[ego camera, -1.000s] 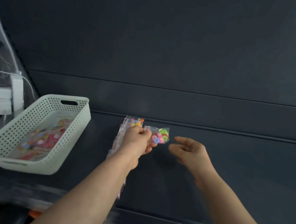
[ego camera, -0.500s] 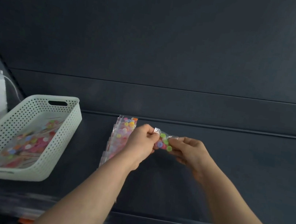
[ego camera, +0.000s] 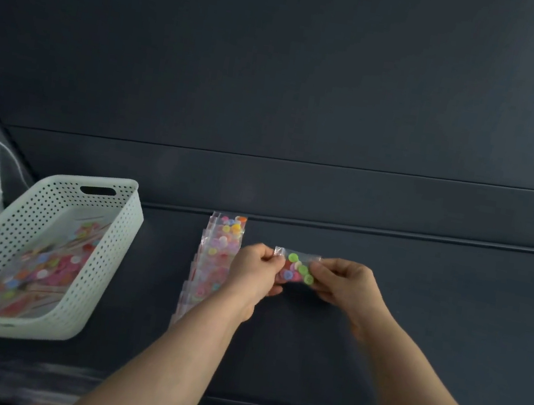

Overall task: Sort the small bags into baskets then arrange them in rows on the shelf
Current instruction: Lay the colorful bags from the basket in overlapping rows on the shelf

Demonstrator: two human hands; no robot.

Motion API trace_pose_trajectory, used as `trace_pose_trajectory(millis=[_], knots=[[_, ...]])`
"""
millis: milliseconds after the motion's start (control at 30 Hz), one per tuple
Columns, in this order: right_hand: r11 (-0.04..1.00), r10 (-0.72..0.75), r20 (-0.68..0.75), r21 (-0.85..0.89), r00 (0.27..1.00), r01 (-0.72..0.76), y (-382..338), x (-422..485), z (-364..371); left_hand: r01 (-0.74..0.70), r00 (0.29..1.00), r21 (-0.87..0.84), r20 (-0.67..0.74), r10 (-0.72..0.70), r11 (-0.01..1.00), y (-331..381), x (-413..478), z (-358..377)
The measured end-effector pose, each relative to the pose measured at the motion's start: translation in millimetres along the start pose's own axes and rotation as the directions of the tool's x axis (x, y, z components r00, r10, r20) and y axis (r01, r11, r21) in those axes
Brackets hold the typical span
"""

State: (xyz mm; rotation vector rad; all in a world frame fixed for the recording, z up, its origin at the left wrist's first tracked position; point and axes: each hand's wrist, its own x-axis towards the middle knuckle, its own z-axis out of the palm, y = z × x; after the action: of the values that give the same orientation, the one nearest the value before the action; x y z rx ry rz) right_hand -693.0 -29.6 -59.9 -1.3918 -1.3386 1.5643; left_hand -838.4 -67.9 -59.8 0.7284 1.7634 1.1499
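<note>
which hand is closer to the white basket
Left. The left hand pinches the bag at the end facing the white basket; the right hand pinches its far end.

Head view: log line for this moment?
left hand pinches button bag | right hand pinches same bag | bag right of row of bags on shelf | white basket at left holds more bags

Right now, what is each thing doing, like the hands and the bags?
left hand: pinches small bag's left end.
right hand: pinches its right end.
small bag: held between both hands, holds coloured buttons.
row of bags: lying overlapped on the shelf.
basket: on the shelf, bags inside.
</note>
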Motion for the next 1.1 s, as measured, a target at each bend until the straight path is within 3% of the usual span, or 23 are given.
trace_pose_trajectory(millis=[233, 367, 500, 667, 867, 933, 1100], knots=[[0.998, 0.032, 0.025, -0.049, 0.999, -0.03, -7, 35, -3, 0.006, 0.996, 0.033, -0.085, -0.003, 0.999, 7, 33, 9], [0.957, -0.076, -0.183, -0.29, 0.98, 0.02, -9, 75, -5, -0.006, 0.993, 0.124, -0.114, 0.02, 0.992, 17, 67, 23], [0.86, -0.238, -0.197, -0.497, 0.951, 0.112, -13, 98, -6, -0.052, 0.971, 0.397, -0.194, 0.139, 0.916, 20, 92, 35], [0.8, -0.303, -0.182, -0.582, 0.936, 0.146, -11, 107, 0, -0.073, 0.947, 0.559, -0.222, 0.234, 0.826, 20, 100, 38], [0.772, -0.375, -0.169, -0.602, 0.911, 0.206, -11, 105, -3, -0.091, 0.937, 0.554, -0.235, 0.26, 0.828, 29, 94, 35], [0.687, -0.443, -0.117, -0.681, 0.889, 0.253, -15, 98, -2, -0.117, 0.928, 0.53, -0.243, 0.282, 0.84, 35, 86, 27], [0.34, -0.599, 0.102, -0.866, 0.794, 0.367, -22, 70, 31, -0.194, 0.925, 0.609, -0.148, 0.35, 0.769, 45, 54, -20]])
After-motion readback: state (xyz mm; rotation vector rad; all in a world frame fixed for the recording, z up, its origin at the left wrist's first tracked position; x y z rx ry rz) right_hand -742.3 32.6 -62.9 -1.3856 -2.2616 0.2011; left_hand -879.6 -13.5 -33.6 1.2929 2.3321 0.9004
